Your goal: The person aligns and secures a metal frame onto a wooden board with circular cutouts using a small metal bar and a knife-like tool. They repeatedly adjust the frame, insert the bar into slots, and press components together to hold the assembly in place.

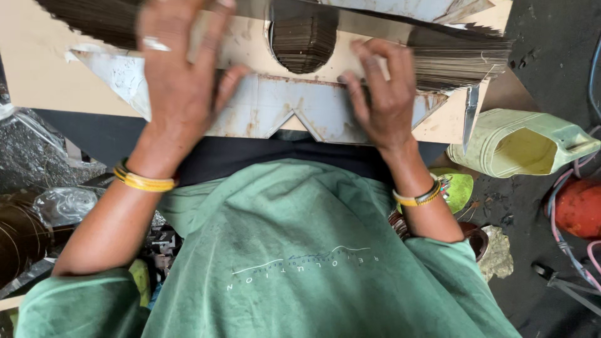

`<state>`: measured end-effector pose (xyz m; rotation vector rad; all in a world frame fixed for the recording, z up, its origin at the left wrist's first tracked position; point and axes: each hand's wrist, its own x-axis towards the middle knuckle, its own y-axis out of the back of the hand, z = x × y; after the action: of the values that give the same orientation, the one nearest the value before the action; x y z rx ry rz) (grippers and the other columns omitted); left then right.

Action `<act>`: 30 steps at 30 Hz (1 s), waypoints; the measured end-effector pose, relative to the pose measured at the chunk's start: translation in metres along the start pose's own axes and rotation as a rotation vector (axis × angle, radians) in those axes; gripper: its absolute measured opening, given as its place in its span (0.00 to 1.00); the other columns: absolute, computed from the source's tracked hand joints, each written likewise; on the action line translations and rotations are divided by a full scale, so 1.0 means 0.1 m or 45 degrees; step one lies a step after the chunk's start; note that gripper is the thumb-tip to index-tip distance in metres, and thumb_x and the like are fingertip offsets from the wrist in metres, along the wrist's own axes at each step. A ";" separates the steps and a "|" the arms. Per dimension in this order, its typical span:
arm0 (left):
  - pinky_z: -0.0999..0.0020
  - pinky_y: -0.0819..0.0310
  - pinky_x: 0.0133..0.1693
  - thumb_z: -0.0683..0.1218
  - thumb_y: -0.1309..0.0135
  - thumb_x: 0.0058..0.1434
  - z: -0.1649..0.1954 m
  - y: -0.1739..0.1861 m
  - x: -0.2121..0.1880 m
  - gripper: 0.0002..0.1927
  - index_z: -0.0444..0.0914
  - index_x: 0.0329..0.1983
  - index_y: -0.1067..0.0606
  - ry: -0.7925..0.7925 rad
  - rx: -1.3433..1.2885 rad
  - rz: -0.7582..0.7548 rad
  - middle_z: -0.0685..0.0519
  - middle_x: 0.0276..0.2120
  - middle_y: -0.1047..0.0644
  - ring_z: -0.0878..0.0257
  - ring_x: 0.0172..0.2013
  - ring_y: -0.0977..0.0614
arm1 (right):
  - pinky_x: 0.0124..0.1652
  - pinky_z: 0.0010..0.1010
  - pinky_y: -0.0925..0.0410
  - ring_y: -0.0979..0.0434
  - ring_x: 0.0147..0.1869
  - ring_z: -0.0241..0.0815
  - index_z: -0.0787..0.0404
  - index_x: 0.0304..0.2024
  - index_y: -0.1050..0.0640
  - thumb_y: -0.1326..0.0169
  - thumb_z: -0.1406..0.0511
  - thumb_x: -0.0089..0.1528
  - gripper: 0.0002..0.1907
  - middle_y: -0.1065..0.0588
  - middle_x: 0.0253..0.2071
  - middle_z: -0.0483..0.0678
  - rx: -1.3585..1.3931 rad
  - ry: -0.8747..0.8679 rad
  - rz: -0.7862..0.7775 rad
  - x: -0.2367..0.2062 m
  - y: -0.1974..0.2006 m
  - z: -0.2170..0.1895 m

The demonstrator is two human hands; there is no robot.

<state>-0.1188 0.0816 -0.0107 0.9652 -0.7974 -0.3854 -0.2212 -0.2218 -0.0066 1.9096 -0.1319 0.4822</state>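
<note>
Two hands pressed flat on stacked thin metal sheets at a worn surface.

The pale, stained surface [37, 75] stands over a dark floor [532, 37] littered with clutter. The left hand [181, 75] lies open, fingers spread, palm down on the dark stack of thin sheets [94, 19], which fans along the far edge above a notched metal plate [282, 109]. The right hand [385, 94], fingers together, presses the right end of the stack [463, 59]. Right of the surface one pale green plastic jug [519, 144] with its side cut away lies on the floor; what it holds cannot be told. One orange round object [579, 206] sits beyond, with cables [563, 244] crossing it. Each wrist wears yellow bangles [144, 181].
</note>
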 end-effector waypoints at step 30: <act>0.58 0.47 0.50 0.59 0.37 0.65 0.63 0.06 -0.14 0.25 0.44 0.61 0.24 -0.267 0.424 -0.115 0.54 0.42 0.26 0.59 0.42 0.28 | 0.54 0.44 0.38 0.30 0.54 0.47 0.61 0.58 0.29 0.36 0.55 0.66 0.25 0.30 0.51 0.50 -0.306 -0.005 0.058 -0.33 -0.02 -0.60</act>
<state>-0.1752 0.0573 0.0088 1.2895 -1.0317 -0.4451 -0.2669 -0.1712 -0.0030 1.6753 -0.2260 0.4712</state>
